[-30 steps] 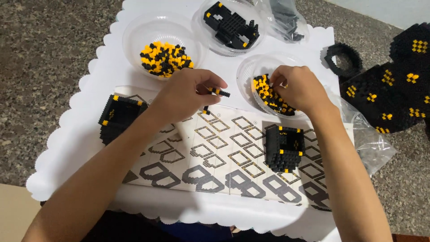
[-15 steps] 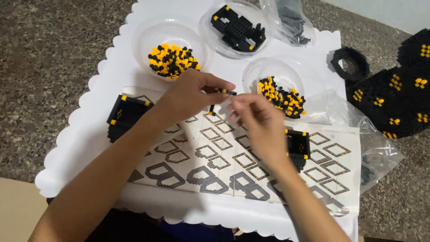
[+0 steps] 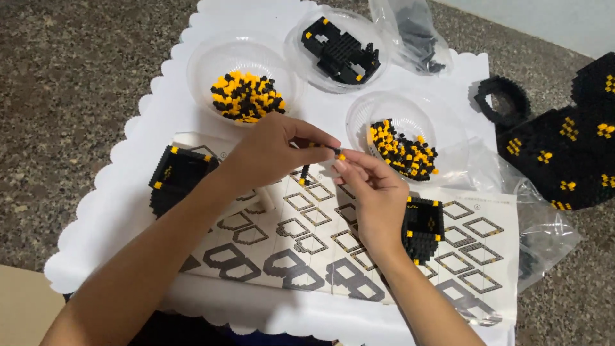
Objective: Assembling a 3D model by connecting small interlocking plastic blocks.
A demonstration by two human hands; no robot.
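Tiny black brick strip (image 3: 322,147) is pinched in the left hand (image 3: 272,154), lying roughly sideways, its yellow-tipped end meeting the right hand (image 3: 371,192) fingertips – both hands closed narrow on it, above the instruction sheet (image 3: 301,250). Bowl of yellow-and-black bricks (image 3: 405,147) sits just right – nothing's in between.

so there's a speckled grey stone floor (image 3: 77,77), with a white scallop-edged paper mat (image 3: 128,192) lying flat on it and a big black-and-yellow brick build (image 3: 564,154) right beside.
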